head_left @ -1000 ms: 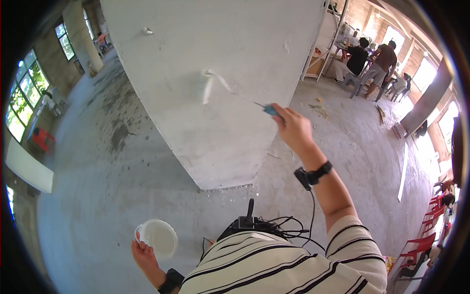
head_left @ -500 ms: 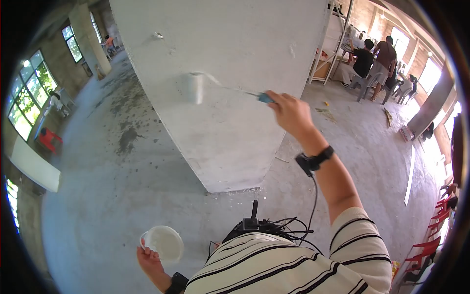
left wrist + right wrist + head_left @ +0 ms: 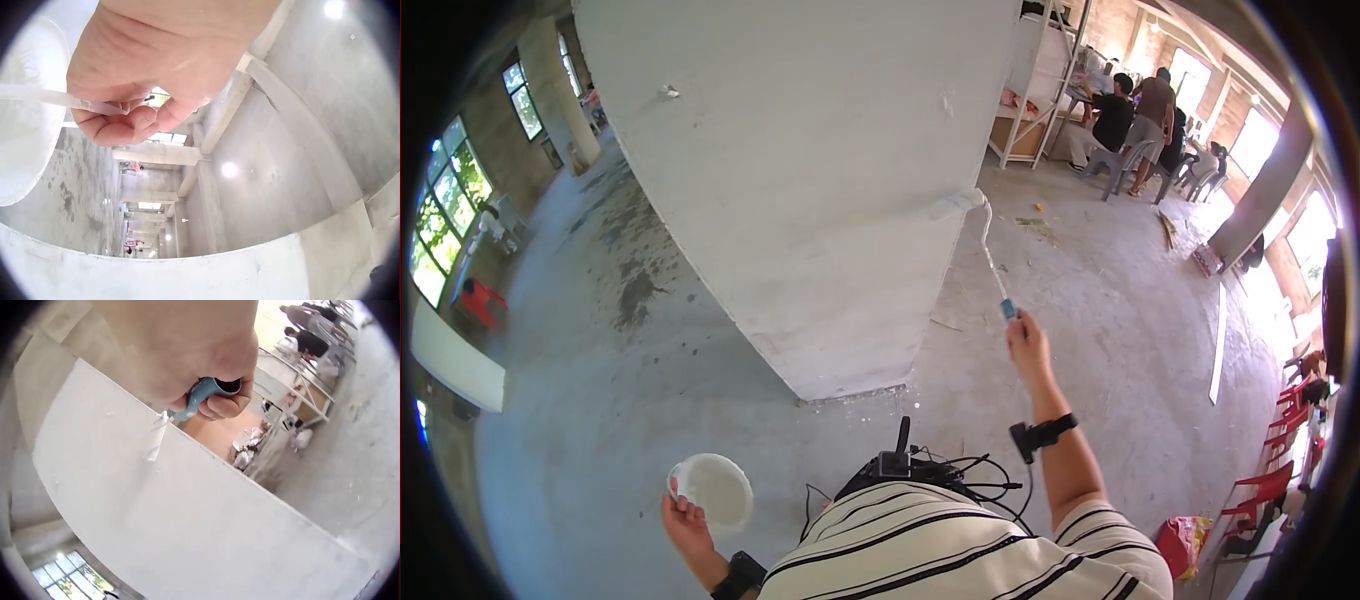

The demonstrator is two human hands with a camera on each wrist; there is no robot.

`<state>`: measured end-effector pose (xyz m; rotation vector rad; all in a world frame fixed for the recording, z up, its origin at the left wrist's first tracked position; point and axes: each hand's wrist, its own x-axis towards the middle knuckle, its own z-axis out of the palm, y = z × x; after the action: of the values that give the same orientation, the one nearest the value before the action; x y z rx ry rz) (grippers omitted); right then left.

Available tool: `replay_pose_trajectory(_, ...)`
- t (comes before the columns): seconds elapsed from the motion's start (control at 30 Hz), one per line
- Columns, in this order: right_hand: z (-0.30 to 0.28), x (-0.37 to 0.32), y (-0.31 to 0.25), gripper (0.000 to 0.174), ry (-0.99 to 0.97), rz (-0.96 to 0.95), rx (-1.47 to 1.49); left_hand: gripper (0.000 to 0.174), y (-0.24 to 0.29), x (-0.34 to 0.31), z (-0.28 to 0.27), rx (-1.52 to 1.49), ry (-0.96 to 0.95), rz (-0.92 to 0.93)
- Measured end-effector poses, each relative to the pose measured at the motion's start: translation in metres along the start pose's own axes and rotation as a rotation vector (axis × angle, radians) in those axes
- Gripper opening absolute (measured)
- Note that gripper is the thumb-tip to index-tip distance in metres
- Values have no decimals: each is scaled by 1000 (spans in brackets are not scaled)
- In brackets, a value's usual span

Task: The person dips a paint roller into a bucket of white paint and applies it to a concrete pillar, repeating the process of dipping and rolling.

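My right hand (image 3: 1029, 345) grips the blue handle (image 3: 203, 395) of a paint roller, whose white sleeve (image 3: 956, 205) lies against the pale pillar (image 3: 830, 120) close to its right edge. In the right wrist view the fingers wrap round the handle and the roller sleeve (image 3: 156, 439) shows beyond it on the white surface. Low on the left, my left hand (image 3: 687, 525) holds a white bucket (image 3: 745, 490) by its handle. The left wrist view shows curled fingers round the white bucket handle (image 3: 56, 98), with the bucket's rim at the left.
Several people (image 3: 1112, 115) sit and stand at tables at the back right, beside a white metal rack (image 3: 1040, 90). Red chairs (image 3: 1262, 487) line the right side. Black cables (image 3: 960, 475) lie at my front. A red chair (image 3: 482, 303) stands far left.
The roller has swung from the middle of the pillar to its right edge and turned from upright to nearly level. My right hand moved right and lower. The left hand still holds the bucket.
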<state>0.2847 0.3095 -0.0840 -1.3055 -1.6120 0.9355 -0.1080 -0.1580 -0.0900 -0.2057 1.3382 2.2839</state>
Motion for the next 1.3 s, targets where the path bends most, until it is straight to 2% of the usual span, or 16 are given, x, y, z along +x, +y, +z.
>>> replay_pose_trajectory(0.07,23,-14,-8,28,-45,84,145,37,2,2,8,26,-41,2)
replay_pose_trajectory(0.13,38,-20,-5,28,-45,69,120,37,4,0,15,20,-50,-15)
replay_pose_trajectory(0.2,47,-27,-4,26,-71,168,186,37,4,-3,20,10,-59,-29)
replay_pose_trajectory(0.27,55,-31,3,27,-60,135,122,38,4,-4,23,13,-44,-36)
replay_pose_trajectory(0.37,62,-35,2,26,-94,188,202,38,3,-5,28,29,-33,-46)
replay_pose_trajectory(0.43,61,-33,-3,27,-38,66,95,39,3,-5,25,24,-40,-55)
replay_pose_trajectory(0.63,48,0,-90,29,-17,-56,187,40,2,-6,27,40,-20,-52)
replay_pose_trajectory(0.77,43,20,-129,27,32,-54,286,39,0,-2,19,15,12,-64)
replay_pose_trajectory(0.8,42,18,-131,27,-4,3,291,39,0,-2,18,17,9,-65)
replay_pose_trajectory(0.87,44,15,-123,27,-37,62,295,38,1,-3,17,20,28,-50)
replay_pose_trajectory(0.93,57,5,-78,25,-60,130,261,38,0,-4,15,33,19,-30)
replay_pose_trajectory(1.0,74,-3,-10,20,-16,76,192,39,-1,-5,12,46,12,-10)
replay_pose_trajectory(1.07,80,-24,23,20,-51,139,208,40,-1,-3,11,22,-7,-18)
replay_pose_trajectory(1.1,80,-33,20,20,-51,135,209,40,-1,-3,13,19,-9,-15)
replay_pose_trajectory(1.17,78,-44,9,21,-124,310,336,39,0,-4,18,39,4,-21)
replay_pose_trajectory(1.3,64,-29,-34,25,-88,312,340,39,3,-8,31,43,-5,-37)
